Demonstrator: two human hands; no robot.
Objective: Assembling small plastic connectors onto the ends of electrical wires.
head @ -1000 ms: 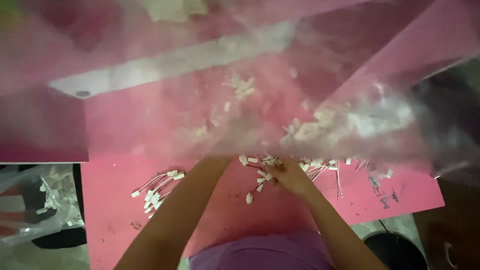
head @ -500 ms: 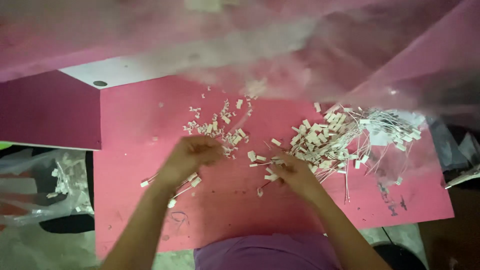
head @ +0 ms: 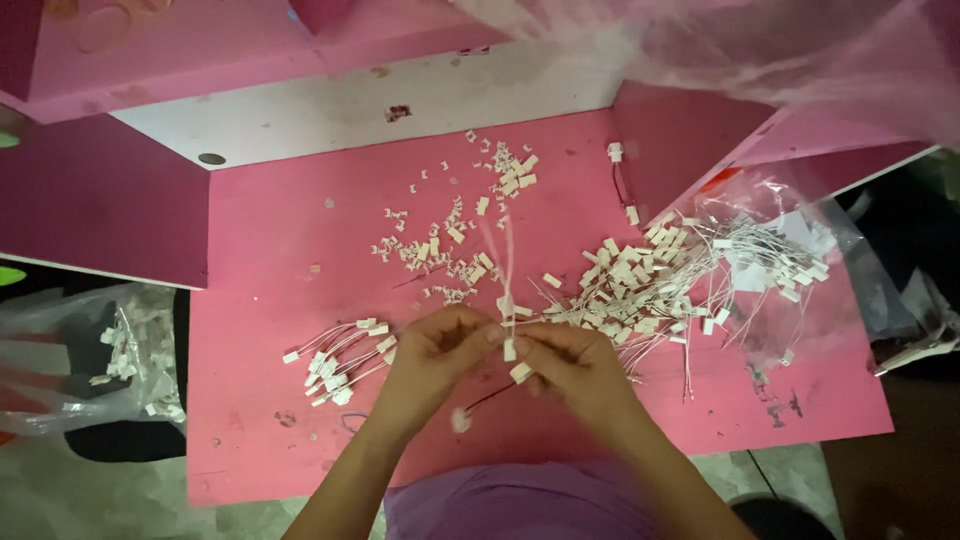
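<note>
— My left hand [head: 440, 345] and right hand [head: 565, 360] meet over the pink bench [head: 270, 240], both pinching one thin white wire [head: 505, 255] with a small white connector [head: 509, 349] at its lower end.

— What could go wrong there?

— I think the wire could slip, or whip into the loose connector pieces [head: 450, 245] and scatter them. The tangled wire pile [head: 660, 280] lies just right of my hands — a snag could drag it along. The finished bundle [head: 340, 365] sits left, apart.
</note>
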